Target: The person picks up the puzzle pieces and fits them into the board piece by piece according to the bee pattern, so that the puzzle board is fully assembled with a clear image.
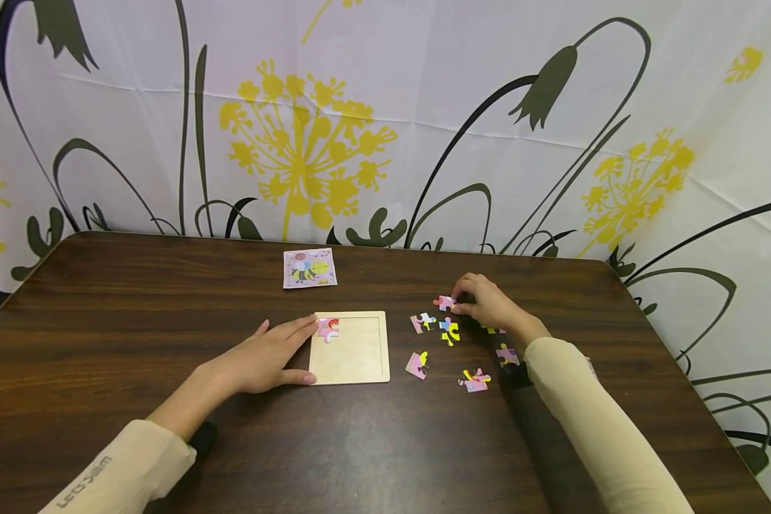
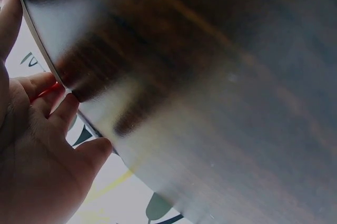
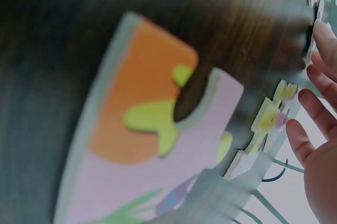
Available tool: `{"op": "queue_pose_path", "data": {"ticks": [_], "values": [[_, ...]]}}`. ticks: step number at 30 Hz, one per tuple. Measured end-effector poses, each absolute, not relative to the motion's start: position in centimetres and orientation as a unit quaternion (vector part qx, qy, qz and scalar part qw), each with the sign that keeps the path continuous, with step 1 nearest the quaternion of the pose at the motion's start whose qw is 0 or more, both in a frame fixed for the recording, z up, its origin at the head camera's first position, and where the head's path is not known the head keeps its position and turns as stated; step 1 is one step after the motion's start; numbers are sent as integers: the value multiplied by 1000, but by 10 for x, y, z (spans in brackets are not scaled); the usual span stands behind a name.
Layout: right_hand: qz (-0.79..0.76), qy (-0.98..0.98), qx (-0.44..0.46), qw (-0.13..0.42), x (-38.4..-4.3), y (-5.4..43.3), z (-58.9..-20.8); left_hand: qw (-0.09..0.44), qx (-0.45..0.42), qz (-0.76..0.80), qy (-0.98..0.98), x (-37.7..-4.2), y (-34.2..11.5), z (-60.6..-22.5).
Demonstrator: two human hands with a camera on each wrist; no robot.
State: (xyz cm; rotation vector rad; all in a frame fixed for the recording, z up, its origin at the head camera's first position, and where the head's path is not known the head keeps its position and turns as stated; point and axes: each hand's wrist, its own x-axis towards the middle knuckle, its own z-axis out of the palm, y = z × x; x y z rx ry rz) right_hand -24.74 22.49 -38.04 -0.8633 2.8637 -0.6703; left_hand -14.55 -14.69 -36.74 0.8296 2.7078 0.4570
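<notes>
My left hand rests along the left edge of a shallow wooden puzzle tray, its fingers straight; the left wrist view shows the hand at the tray's edge. One pink and red puzzle piece lies in the tray's upper left corner. To the right of the tray, my right hand pinches a pink and red jigsaw piece between thumb and forefinger, at the table's surface. In the right wrist view the right hand appears at the right edge, its other fingers loosely spread.
Several loose pieces lie around the right hand, among them a yellow and blue piece, a pink corner piece and a pink piece. A bee picture card lies behind the tray. A flowered curtain hangs beyond the table.
</notes>
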Motion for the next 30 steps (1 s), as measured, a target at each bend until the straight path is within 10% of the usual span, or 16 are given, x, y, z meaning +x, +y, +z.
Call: {"op": "queue_pose_path", "data": {"ticks": [30], "values": [[-275, 919, -283, 14, -233, 215, -362, 136, 293, 159, 933, -145, -147, -366]]}}
